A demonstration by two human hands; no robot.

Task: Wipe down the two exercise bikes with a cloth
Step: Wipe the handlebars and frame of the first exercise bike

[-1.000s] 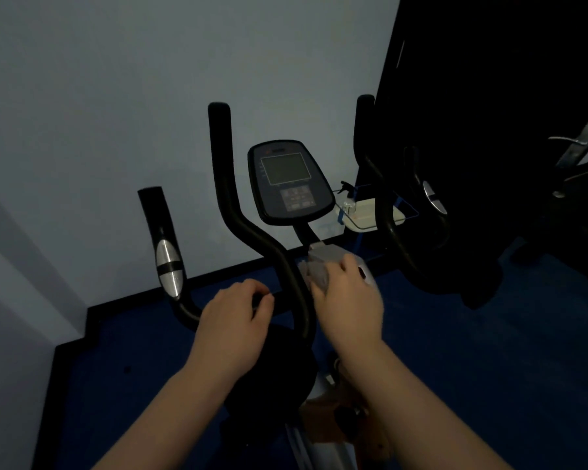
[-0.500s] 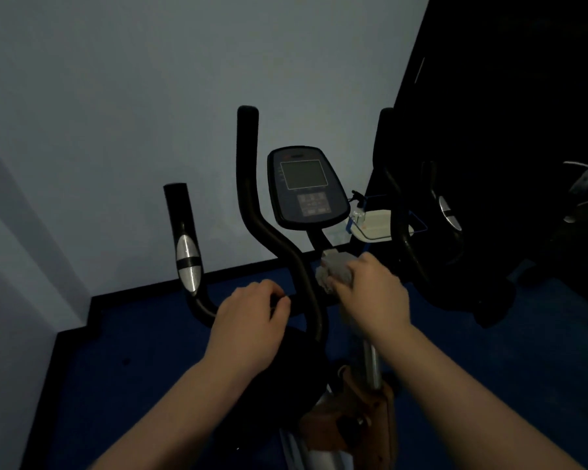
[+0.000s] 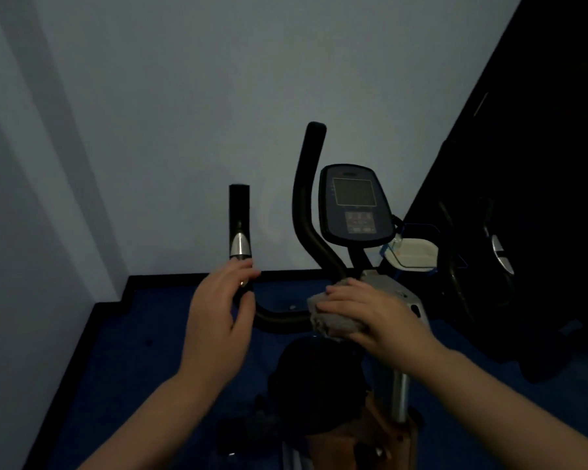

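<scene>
An exercise bike stands in front of me, with black handlebars (image 3: 308, 212) and a dark console (image 3: 355, 206) on its stem. My left hand (image 3: 219, 315) curls around the lower bend of the left handlebar (image 3: 240, 225), just under its silver sensor band. My right hand (image 3: 370, 313) presses a grey cloth (image 3: 323, 317) onto the crossbar where the handlebar meets the grey stem housing (image 3: 399, 291). The bike's black seat (image 3: 316, 378) lies below my hands. On the right, the second bike (image 3: 489, 266) is mostly lost in darkness.
A pale wall (image 3: 184, 130) rises close behind the bike, with a corner to the left. The floor (image 3: 143, 351) is dark blue. A white container (image 3: 413, 254) sits beyond the console. A large dark mass fills the right side.
My left hand has slid left from the crossbar to the left handlebar's bend. My right hand with the cloth has dropped from the stem onto the crossbar. The view has shifted left.
</scene>
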